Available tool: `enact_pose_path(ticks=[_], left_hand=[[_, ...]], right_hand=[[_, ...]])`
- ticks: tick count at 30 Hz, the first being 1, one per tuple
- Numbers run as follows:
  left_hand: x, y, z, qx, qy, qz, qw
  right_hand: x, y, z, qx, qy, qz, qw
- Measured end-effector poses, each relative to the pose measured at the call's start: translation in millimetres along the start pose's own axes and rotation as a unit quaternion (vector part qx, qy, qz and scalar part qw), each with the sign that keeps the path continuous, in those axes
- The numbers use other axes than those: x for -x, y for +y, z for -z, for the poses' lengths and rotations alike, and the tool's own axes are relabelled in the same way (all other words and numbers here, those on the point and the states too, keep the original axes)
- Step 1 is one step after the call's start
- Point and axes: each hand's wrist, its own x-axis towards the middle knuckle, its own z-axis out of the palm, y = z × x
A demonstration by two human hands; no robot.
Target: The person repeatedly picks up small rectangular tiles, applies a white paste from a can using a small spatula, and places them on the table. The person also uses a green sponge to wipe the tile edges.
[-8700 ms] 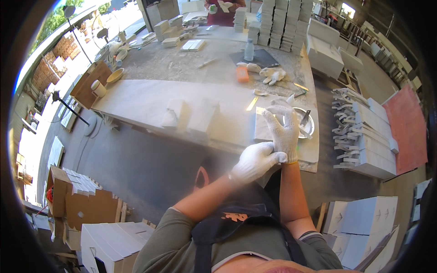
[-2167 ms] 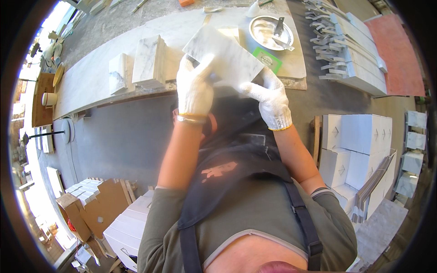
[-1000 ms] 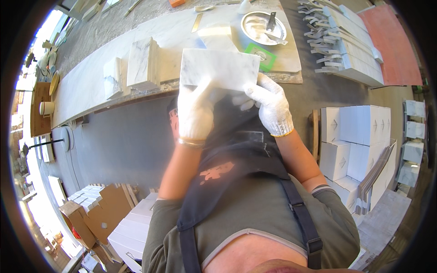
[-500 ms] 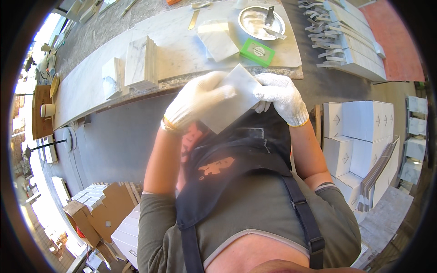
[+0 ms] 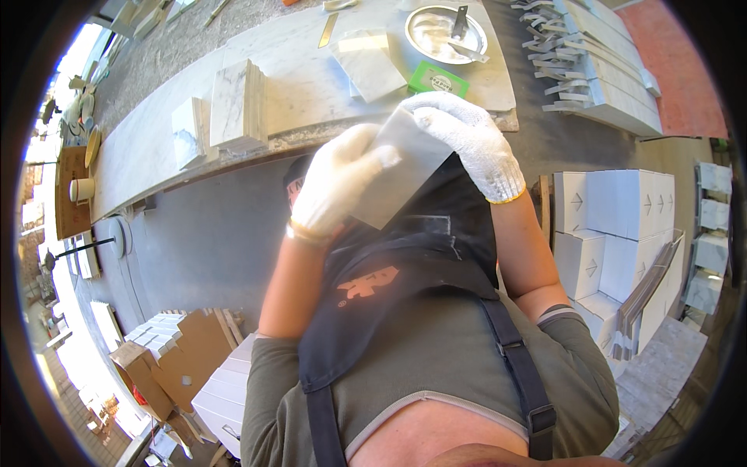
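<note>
A pale grey-white marble tile [image 5: 405,175] is held up in front of my dark apron, tilted so one corner points to the table. My left hand [image 5: 336,183], in a white knit glove, grips its left side with the thumb across the face. My right hand [image 5: 471,140], gloved alike, curls its fingers over the top corner; its fingertips are partly hidden there. Just beyond, on the table, lie a green box [image 5: 438,80], a few light tiles [image 5: 372,70], and a round bowl [image 5: 424,35] of white paste with putty knives [image 5: 461,23] in it.
Stacked marble tiles [image 5: 233,105] and a smaller tile stack [image 5: 187,132] stand along the near edge of the long table [image 5: 299,97]. White cartons [image 5: 615,206] are piled at right. Strapped tile bundles [image 5: 607,86] sit at far right, and a cardboard box [image 5: 187,354] at lower left.
My right hand has slid from the tile's right corner up to its top corner. My left hand has shifted slightly along the left side, and the tile has turned a little.
</note>
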Motion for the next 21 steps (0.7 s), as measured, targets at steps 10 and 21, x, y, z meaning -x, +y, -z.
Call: enact_pose_path(ticks=[10, 21], left_hand=[[-30, -12, 12, -0.048, 0.039, -0.038, 0.997], [-155, -17, 27, -0.17, 0.045, -0.094, 0.98]], right_hand=[[-7, 14, 32, 0.037, 0.057, 0.001, 0.998], [-87, 22, 125, 0.604, 0.233, 0.08, 0.758]])
